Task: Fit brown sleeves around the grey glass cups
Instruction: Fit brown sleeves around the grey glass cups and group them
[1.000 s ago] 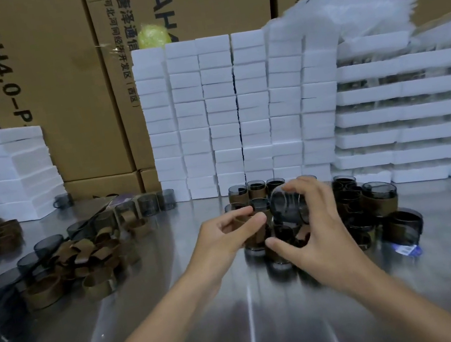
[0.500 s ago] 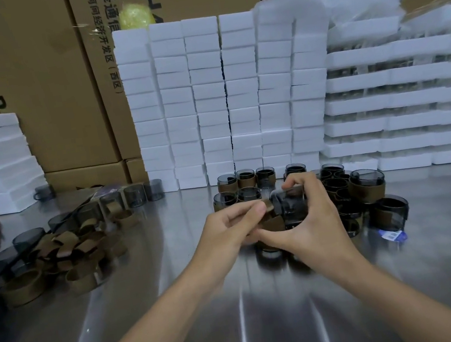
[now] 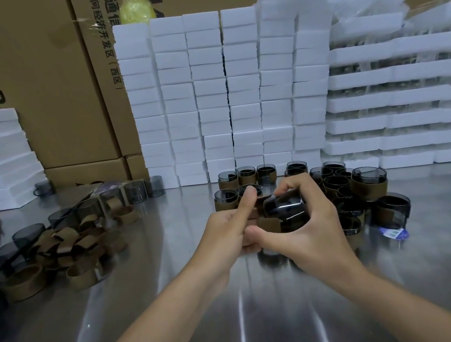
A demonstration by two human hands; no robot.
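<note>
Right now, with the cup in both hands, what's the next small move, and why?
Probably push the brown sleeve further along the grey glass cup. The right hand grips the cup tilted, and the left hand pinches the sleeve, which seems to sit only at the cup's left end.

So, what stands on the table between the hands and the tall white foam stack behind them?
Grey glass cups already wearing brown sleeves stand there on the steel table, as the head view shows.

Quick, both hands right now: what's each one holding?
Left hand: pinching the brown sleeve.
Right hand: gripping the grey glass cup.
</note>
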